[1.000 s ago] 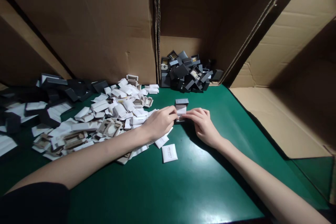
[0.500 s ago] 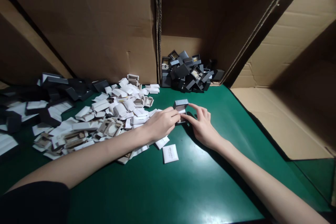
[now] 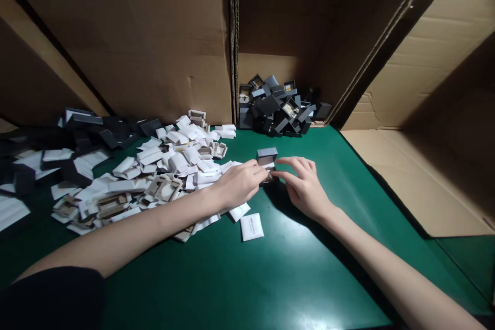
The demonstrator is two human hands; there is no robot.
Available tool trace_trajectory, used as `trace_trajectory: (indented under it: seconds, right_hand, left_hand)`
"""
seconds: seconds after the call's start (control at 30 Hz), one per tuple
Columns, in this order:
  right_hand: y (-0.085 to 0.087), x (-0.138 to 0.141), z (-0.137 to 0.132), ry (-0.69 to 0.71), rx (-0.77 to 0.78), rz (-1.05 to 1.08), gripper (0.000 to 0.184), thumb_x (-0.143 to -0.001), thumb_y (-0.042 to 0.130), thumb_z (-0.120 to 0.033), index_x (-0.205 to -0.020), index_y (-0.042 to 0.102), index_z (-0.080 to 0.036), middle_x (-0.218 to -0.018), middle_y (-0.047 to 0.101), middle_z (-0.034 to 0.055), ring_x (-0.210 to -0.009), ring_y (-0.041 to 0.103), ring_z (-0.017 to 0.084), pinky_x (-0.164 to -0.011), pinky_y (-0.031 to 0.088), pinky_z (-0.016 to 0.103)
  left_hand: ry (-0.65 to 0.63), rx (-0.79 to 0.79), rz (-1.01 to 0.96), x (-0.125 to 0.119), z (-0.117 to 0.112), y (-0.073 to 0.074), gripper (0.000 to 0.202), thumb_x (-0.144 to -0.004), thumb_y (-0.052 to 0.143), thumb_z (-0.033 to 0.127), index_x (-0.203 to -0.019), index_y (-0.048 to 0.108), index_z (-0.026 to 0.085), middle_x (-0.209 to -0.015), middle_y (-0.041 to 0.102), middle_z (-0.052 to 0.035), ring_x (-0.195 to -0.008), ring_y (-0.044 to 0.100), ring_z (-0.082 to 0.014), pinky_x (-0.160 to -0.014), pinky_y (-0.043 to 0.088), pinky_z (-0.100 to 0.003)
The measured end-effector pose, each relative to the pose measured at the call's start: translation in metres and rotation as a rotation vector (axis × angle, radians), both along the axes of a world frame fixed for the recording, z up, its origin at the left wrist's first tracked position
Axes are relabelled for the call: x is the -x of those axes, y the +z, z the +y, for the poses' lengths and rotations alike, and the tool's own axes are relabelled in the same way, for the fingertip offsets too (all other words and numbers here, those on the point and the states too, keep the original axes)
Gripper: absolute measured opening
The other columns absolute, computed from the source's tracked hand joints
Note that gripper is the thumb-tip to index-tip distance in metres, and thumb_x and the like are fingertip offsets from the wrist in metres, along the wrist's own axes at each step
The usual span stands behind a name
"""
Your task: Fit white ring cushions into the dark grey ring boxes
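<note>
A small dark grey hinged box (image 3: 267, 157) stands open on the green table (image 3: 247, 273), its lid raised. My left hand (image 3: 240, 183) pinches its near left side, fingers closed on it. From the right, my right hand (image 3: 303, 184) meets the box with fingertips pinched at its lower front edge. A white insert shows faintly inside the box, mostly hidden by my fingers. A loose white pad (image 3: 251, 227) lies flat on the table just below my left hand.
A heap of white and brown inserts (image 3: 162, 175) spreads left of my hands. Dark boxes (image 3: 77, 134) pile at the far left. Several finished dark boxes (image 3: 280, 105) are heaped against the cardboard wall (image 3: 154, 36). Cardboard sheets (image 3: 410, 175) cover the right.
My right hand's fingers have shifted from flat on the white insert to a pinch at the box's front. The box has turned slightly, and the white insert is less visible.
</note>
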State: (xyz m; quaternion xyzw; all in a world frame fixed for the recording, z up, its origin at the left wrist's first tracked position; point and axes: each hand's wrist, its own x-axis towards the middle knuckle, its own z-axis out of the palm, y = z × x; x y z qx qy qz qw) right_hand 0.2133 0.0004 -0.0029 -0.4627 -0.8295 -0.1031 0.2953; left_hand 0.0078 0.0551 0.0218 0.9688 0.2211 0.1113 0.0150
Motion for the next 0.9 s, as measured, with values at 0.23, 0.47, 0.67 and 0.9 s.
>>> trace_trajectory:
  seconds: [0.23, 0.47, 0.67, 0.9]
  right_hand:
    - [0.003, -0.001, 0.0, 0.116, 0.006, -0.103, 0.033, -0.087, 0.04, 0.0, -0.108, 0.06, -0.016, -0.122, 0.063, 0.0065, -0.101, 0.054, 0.02, -0.084, 0.039, 0.037]
    - [-0.004, 0.003, 0.002, 0.064, 0.039, -0.2, 0.035, -0.085, 0.041, 0.001, -0.11, 0.06, -0.014, -0.128, 0.06, 0.0054, -0.098, 0.051, 0.021, -0.083, 0.038, 0.037]
    - [-0.001, 0.004, 0.0, 0.045, 0.049, -0.239, 0.037, -0.082, 0.042, 0.002, -0.11, 0.059, -0.015, -0.128, 0.058, 0.0061, -0.098, 0.05, 0.021, -0.083, 0.038, 0.036]
    - [0.0, 0.003, 0.001, -0.044, 0.086, -0.292, 0.036, -0.083, 0.043, -0.002, -0.114, 0.056, -0.016, -0.126, 0.058, 0.0065, -0.094, 0.048, 0.022, -0.08, 0.036, 0.036]
  left_hand:
    - [-0.037, -0.02, 0.036, 0.0, 0.0, 0.0, 0.012, -0.085, 0.045, 0.007, -0.089, 0.053, 0.015, -0.09, 0.061, -0.0059, -0.086, 0.053, -0.0183, -0.07, 0.046, -0.028]
    - [-0.071, -0.018, 0.049, 0.001, 0.001, 0.0, 0.009, -0.085, 0.045, 0.01, -0.086, 0.051, 0.015, -0.086, 0.059, -0.0056, -0.084, 0.053, -0.0184, -0.069, 0.045, -0.029]
    - [-0.072, -0.026, 0.053, 0.001, 0.001, 0.0, 0.008, -0.085, 0.045, 0.011, -0.085, 0.051, 0.016, -0.084, 0.058, -0.0051, -0.083, 0.053, -0.0186, -0.068, 0.044, -0.029]
    - [-0.081, -0.022, 0.056, 0.001, 0.002, 0.0, 0.008, -0.084, 0.045, 0.01, -0.086, 0.051, 0.016, -0.083, 0.058, -0.0044, -0.084, 0.053, -0.0187, -0.069, 0.044, -0.029]
